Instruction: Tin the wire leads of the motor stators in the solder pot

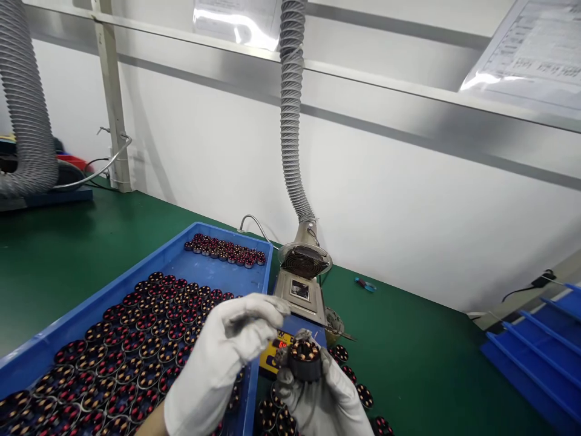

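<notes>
Stator handling is looking partway through, to judge from the layout; one motor stator [305,364] is sitting upright in the gloved right hand [320,407], copper-toned tips facing up, and that hand's fingers are gripping its sides; the gloved left hand [229,345] is hovering just beside it, fingers curling with their tips close together, though I cannot tell whether they are pinching anything thin; a solder pot [285,295] is standing just beyond both hands.

Counting, one blue tray [181,265] is holding two groups of stators: the near one is running to many dozens, partly hidden and cut off by the frame; the far one is numbering perhaps two dozen, too small to count surely; nothing is showing which are finished and which are left. At least seven loose stators [364,396] are lying on the green desk [417,345], four rightward of the right hand and three leftward; two ribbed hoses [291,91] are hanging behind; one small hand tool [368,286] is lying beyond.
</notes>
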Motion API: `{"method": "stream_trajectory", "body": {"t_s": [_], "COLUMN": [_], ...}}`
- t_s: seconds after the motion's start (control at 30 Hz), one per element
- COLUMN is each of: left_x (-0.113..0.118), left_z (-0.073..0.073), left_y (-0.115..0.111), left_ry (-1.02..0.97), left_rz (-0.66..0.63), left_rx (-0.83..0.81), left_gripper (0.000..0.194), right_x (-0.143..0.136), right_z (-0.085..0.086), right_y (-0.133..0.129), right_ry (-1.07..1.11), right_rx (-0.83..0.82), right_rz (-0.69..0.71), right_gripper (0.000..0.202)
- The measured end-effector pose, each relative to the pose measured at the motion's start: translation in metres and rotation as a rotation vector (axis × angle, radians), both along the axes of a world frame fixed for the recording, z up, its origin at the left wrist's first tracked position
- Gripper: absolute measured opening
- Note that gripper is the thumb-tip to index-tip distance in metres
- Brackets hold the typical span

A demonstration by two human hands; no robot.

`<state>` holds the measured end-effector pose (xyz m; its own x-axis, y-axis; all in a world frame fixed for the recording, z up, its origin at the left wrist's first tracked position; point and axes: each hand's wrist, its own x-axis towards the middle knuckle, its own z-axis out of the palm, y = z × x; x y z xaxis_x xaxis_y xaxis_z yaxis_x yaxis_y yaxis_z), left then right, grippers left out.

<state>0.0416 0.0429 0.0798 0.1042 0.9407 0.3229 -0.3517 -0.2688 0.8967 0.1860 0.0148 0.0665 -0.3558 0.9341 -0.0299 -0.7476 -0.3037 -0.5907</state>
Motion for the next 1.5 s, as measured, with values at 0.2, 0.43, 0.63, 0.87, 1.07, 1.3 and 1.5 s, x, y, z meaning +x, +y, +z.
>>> {"method": "stream_trajectory", "body": {"t_s": [0.2, 0.43, 0.63, 0.87, 1.07, 1.3, 1.5], "left_x": [-0.001, 0.000, 0.011, 0.030, 0.014, 0.021, 0.015], "left_z": [0.006, 0.007, 0.001, -0.007, 0.012, 0.002, 0.011], "left_y": [0.000, -0.006, -0.002, -0.001, -0.004, 0.000, -0.005], "left_ry": [0.313, 0.102, 0.011, -0.319, 0.005, -0.268, -0.109], "left_rz": [-0.160, 0.029, -0.331, -0.144, -0.186, 0.060, -0.107], "left_rx": [-0.022, 0.124, -0.172, -0.247, -0.328, -0.290, -0.312], "left_gripper": [0.019, 0.016, 0.033, 0.012, 0.031, 0.012, 0.021], "right_x": [0.008, 0.016, -0.018, -0.028, -0.019, -0.033, -0.026], "right_z": [-0.022, -0.040, -0.036, -0.041, -0.032, -0.025, -0.028], "right_y": [0.010, 0.024, 0.003, -0.001, -0.011, -0.010, -0.013], "right_ry": [-0.217, -0.531, -0.922, -0.996, -0.718, -0.794, -0.811], "right_rx": [0.081, 0.373, 0.827, 0.785, 0.467, 0.564, 0.485], "right_rz": [-0.151, -0.610, -1.284, -1.447, -1.184, -1.331, -1.187], "right_gripper": [0.033, 0.031, 0.027, 0.031, 0.030, 0.039, 0.035]}}
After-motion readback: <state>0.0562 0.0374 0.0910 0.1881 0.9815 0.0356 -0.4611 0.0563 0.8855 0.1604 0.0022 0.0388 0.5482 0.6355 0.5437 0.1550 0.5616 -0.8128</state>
